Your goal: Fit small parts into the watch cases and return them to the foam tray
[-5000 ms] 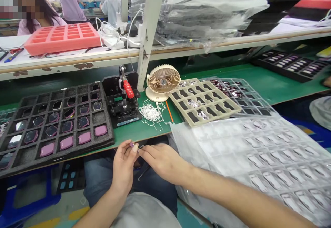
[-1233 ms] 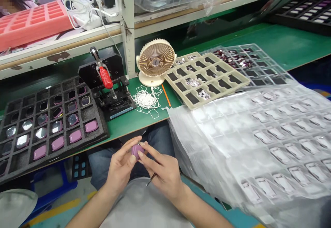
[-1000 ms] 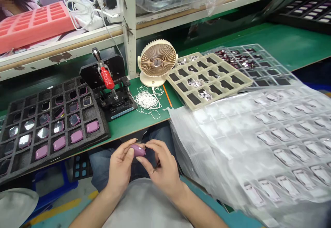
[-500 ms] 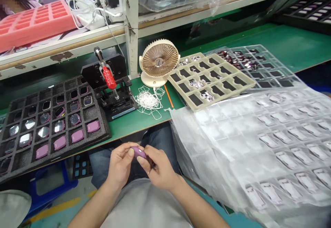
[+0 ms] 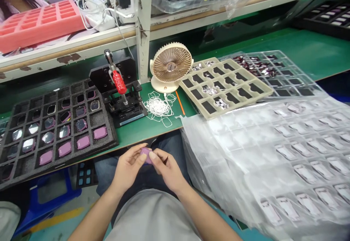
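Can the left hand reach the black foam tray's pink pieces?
Probably yes: nothing stands between the left hand and the black foam tray's nearest pink rounded piece, though it now holds another pink piece with the right hand.

A cream desk fan [image 5: 171, 63] stands near a red-handled hand press [image 5: 117, 100]

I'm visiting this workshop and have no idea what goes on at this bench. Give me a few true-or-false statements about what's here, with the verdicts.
1. The left hand and right hand together hold a small purple piece. True.
2. The black foam tray lies to the right of the hands. False: it lies to their left.
3. A cream desk fan stands on the green bench. True.
4. The pink tray sits on the green bench. False: it sits on the white shelf above.
5. A tangle of white loops lies beside the red-handled press. True.
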A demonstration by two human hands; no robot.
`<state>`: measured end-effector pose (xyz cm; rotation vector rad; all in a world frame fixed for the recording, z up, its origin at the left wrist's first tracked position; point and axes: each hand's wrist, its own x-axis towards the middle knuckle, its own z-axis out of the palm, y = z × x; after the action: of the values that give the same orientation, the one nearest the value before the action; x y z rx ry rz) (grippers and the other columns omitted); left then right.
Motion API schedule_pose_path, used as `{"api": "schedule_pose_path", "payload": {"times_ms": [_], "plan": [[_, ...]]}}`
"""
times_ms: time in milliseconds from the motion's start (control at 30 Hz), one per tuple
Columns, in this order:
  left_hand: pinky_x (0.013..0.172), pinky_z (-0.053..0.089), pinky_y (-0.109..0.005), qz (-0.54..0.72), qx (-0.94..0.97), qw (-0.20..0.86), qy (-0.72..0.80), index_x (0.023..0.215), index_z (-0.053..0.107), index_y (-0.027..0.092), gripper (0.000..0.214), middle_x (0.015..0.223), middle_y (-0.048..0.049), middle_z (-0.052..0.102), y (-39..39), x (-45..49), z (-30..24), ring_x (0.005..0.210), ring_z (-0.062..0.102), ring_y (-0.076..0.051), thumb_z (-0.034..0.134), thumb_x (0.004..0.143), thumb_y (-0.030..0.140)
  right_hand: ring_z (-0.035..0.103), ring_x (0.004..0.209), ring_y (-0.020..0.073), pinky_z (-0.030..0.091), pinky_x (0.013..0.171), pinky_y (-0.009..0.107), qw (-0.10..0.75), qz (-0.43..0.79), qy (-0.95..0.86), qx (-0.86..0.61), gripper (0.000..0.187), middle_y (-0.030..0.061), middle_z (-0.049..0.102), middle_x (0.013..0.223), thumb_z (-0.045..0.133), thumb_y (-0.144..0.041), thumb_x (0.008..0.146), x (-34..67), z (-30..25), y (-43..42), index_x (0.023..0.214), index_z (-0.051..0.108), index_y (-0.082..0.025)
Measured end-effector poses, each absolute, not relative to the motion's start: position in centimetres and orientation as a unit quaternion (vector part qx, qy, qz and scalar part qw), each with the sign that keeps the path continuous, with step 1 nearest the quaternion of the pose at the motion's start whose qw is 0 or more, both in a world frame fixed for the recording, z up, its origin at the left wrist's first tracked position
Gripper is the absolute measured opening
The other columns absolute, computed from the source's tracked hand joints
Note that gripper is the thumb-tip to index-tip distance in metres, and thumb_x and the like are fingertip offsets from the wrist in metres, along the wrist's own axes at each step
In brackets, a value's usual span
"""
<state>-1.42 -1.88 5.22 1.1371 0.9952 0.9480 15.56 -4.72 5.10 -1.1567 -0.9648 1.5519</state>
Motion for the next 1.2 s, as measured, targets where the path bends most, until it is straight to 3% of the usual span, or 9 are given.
{"api": "schedule_pose_path", "payload": {"times_ms": [100, 233, 500, 567, 667, 800, 933, 1033, 1200], "plan": [[0.102, 0.06, -0.04, 0.42, 0.656, 0.491, 0.39, 0.13, 0.076, 0.032, 0.044, 0.131, -0.0088, 0.074, -1.2, -2.1, 5.8, 0.122, 0.071, -0.026, 0.085, 0.087, 0.029, 0.014, 0.046, 0.0054, 0.011, 0.045, 0.025, 0.427, 0.769, -0.229, -0.417, 0.056, -0.0121, 0.026, 0.054, 0.069, -0.071, 0.091, 15.7, 5.9, -4.5, 0.075, 0.049, -0.022], [0.093, 0.063, -0.035, 0.43, 0.774, 0.319, 0.338, 0.122, 0.078, 0.031, 0.037, 0.112, -0.0055, 0.079, -0.9, -3.0, 6.2, 0.103, 0.077, -0.021, 0.073, 0.093, 0.008, 0.014, 0.044, 0.003, 0.007, 0.044, 0.023, 0.366, 0.837, -0.148, -0.379, 0.056, -0.0118, 0.033, 0.054, 0.074, -0.069, 0.087, 16.2, 6.9, -4.6, 0.077, 0.053, -0.019], [0.09, 0.066, -0.04, 0.442, 0.786, 0.253, 0.35, 0.13, 0.075, 0.032, 0.044, 0.109, -0.007, 0.079, -1.8, -2.5, 6.0, 0.101, 0.077, -0.025, 0.066, 0.095, 0.007, 0.011, 0.044, 0.0043, 0.008, 0.043, 0.022, 0.347, 0.838, -0.169, -0.385, 0.059, -0.0139, 0.027, 0.05, 0.076, -0.071, 0.083, 16.2, 6.3, -3.9, 0.071, 0.047, -0.022], [0.089, 0.065, -0.038, 0.403, 0.792, 0.246, 0.386, 0.132, 0.073, 0.029, 0.041, 0.11, -0.0084, 0.078, -1.4, -2.2, 5.8, 0.1, 0.077, -0.024, 0.06, 0.098, 0.009, 0.018, 0.044, 0.0062, 0.014, 0.044, 0.023, 0.348, 0.778, -0.277, -0.443, 0.063, -0.0109, 0.031, 0.049, 0.064, -0.077, 0.09, 16.2, 6.1, -2.9, 0.066, 0.045, -0.022], [0.089, 0.064, -0.037, 0.371, 0.793, 0.21, 0.434, 0.126, 0.075, 0.026, 0.034, 0.108, -0.0087, 0.077, 0.7, -1.5, 5.2, 0.098, 0.075, -0.023, 0.056, 0.102, 0.013, 0.038, 0.051, 0.0107, 0.03, 0.05, 0.025, 0.385, 0.548, -0.47, -0.575, 0.062, -0.004, 0.046, 0.053, 0.058, -0.073, 0.096, 16.5, 6.4, -0.3, 0.062, 0.052, -0.021], [0.107, 0.056, -0.051, 0.418, 0.747, 0.127, 0.501, 0.125, 0.075, 0.02, 0.033, 0.122, -0.0151, 0.074, 5.3, 0.1, 3.8, 0.118, 0.069, -0.03, 0.051, 0.103, 0.013, 0.056, 0.061, 0.0152, 0.044, 0.062, 0.027, 0.491, 0.28, -0.539, -0.624, 0.049, 0.0006, 0.064, 0.065, 0.056, -0.057, 0.104, 17.2, 9.1, 4.3, 0.076, 0.071, -0.02], [0.116, 0.046, -0.063, 0.421, 0.733, 0.079, 0.528, 0.126, 0.074, 0.016, 0.036, 0.13, -0.0183, 0.074, 8.0, 1.4, 2.3, 0.131, 0.065, -0.035, 0.051, 0.1, 0.007, 0.072, 0.091, 0.0207, 0.058, 0.078, 0.032, 0.583, 0.155, -0.582, -0.545, 0.029, 0.0061, 0.077, 0.102, 0.058, -0.044, 0.106, 17.5, 13.9, 9.0, 0.11, 0.077, -0.021], [0.119, 0.043, -0.065, 0.412, 0.743, 0.065, 0.523, 0.129, 0.073, 0.018, 0.04, 0.13, -0.0155, 0.077, 8.1, 1.6, 1.4, 0.134, 0.065, -0.034, 0.052, 0.098, 0.004, 0.067, 0.128, 0.0251, 0.062, 0.093, 0.035, 0.563, 0.101, -0.69, -0.444, 0.04, 0.0066, 0.067, 0.143, 0.067, -0.037, 0.103, 17.2, 16.9, 11.8, 0.142, 0.066, -0.027], [0.121, 0.042, -0.065, 0.396, 0.759, 0.051, 0.514, 0.127, 0.072, 0.019, 0.04, 0.132, -0.0141, 0.077, 7.6, 0.8, 0.8, 0.136, 0.065, -0.034, 0.052, 0.097, 0.001, 0.069, 0.127, 0.0163, 0.061, 0.101, 0.029, 0.483, 0.11, -0.819, -0.29, 0.035, -0.0026, 0.062, 0.153, 0.055, -0.019, 0.107, 15.5, 18.1, 14.6, 0.138, 0.067, -0.029]]}}
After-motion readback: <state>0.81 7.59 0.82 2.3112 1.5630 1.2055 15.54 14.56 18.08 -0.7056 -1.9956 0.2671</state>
